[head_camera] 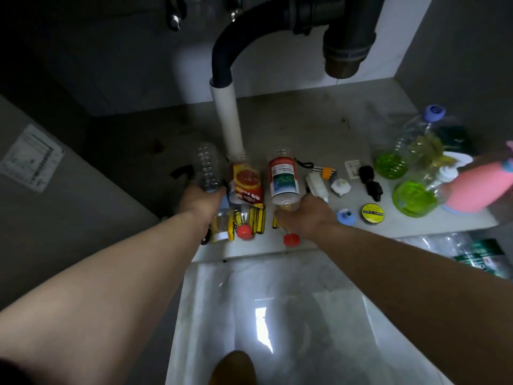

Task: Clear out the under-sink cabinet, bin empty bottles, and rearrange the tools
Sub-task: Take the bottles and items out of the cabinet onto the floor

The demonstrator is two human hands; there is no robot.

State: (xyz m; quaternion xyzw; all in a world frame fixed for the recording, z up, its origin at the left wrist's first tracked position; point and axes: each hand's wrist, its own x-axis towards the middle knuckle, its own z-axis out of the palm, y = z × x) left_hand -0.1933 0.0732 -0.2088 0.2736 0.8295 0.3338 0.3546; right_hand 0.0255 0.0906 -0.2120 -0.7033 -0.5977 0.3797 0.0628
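Observation:
My left hand grips a clear ribbed plastic bottle near its neck, the bottle's base pointing into the cabinet. My right hand grips the lower part of a red-labelled bottle with a red cap toward me. Between them lies a bottle with an orange fruit label and a red cap, on top of yellow-and-black tools. All rest on the grey cabinet floor.
A white drain pipe rises just behind the bottles, with black pipes above. To the right lie small parts, yellow-black tape, bottles of green liquid, a pink spray bottle. Plastic packaging sits on the floor at right.

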